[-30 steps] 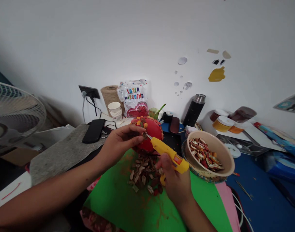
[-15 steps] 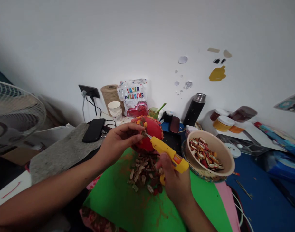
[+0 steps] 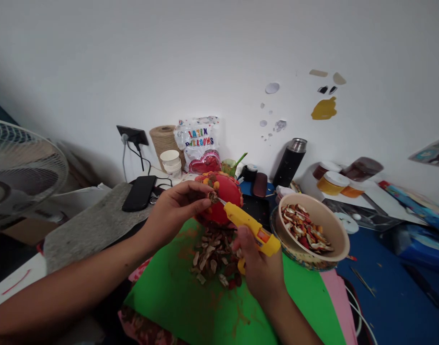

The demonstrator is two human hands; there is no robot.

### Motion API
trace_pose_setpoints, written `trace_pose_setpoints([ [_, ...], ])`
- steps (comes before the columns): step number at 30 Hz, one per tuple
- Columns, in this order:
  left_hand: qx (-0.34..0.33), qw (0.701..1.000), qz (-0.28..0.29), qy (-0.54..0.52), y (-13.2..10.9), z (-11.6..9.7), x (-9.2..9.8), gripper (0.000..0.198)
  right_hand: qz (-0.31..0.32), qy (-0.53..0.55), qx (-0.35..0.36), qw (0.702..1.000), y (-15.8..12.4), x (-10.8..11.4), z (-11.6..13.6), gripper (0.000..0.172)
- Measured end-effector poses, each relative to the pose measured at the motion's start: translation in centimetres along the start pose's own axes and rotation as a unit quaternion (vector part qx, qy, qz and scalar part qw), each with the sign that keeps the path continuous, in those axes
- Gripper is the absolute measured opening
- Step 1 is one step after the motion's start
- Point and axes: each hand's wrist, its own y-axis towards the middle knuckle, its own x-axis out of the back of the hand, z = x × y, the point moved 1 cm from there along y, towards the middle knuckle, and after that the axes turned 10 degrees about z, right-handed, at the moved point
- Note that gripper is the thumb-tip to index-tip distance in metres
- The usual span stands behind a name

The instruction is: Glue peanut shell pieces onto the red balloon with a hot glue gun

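Note:
Between the thumb and fingers of my left hand (image 3: 179, 203) is a small brown shell piece (image 3: 213, 197), pinched in front of a red balloon (image 3: 229, 191). The balloon has orange, brown and green pieces stuck on its upper left and along its edges. My right hand (image 3: 260, 266) is wrapped round a yellow glue gun (image 3: 250, 224), its metal nozzle pointing up and left, at or very near the shell piece. Below the balloon, a pile of loose peanut shells (image 3: 208, 256) lies on a green sheet (image 3: 190, 306), partly hidden by my right hand.
To the right, a beige bowl (image 3: 343, 235) of painted shells stands on a woven tray (image 3: 289, 249). Behind are a black flask (image 3: 290, 163), a balloon bag (image 3: 199, 141), twine (image 3: 158, 143) and paper cups (image 3: 171, 160). A phone (image 3: 138, 193) and fan (image 3: 21, 167) are at left.
My left hand and the shell piece have shifted very slightly left. The glue gun stays almost in place, its nozzle still by the piece.

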Motion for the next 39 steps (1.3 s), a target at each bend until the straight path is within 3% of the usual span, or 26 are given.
trace_pose_setpoints([
  [5, 0.000, 1.000, 0.002, -0.015, 0.0, 0.0, 0.0, 0.032, 0.010, -0.005, 0.034, 0.999, 0.5, 0.1, -0.8, 0.072],
  [13, -0.010, 0.999, -0.014, -0.030, 0.2, 0.0, 0.3, 0.030, 0.016, 0.003, -0.012, 1.000, 0.1, -0.2, 0.0, 0.068],
  [21, -0.007, 1.000, -0.012, -0.007, 0.2, -0.1, 0.2, 0.030, 0.027, 0.002, 0.043, 0.999, 0.5, 0.0, -1.6, 0.069],
  [39, -0.015, 1.000, 0.011, 0.005, 0.0, -0.1, 0.0, 0.026, 0.044, 0.009, 0.036, 0.998, 0.2, -0.2, -0.8, 0.068],
])
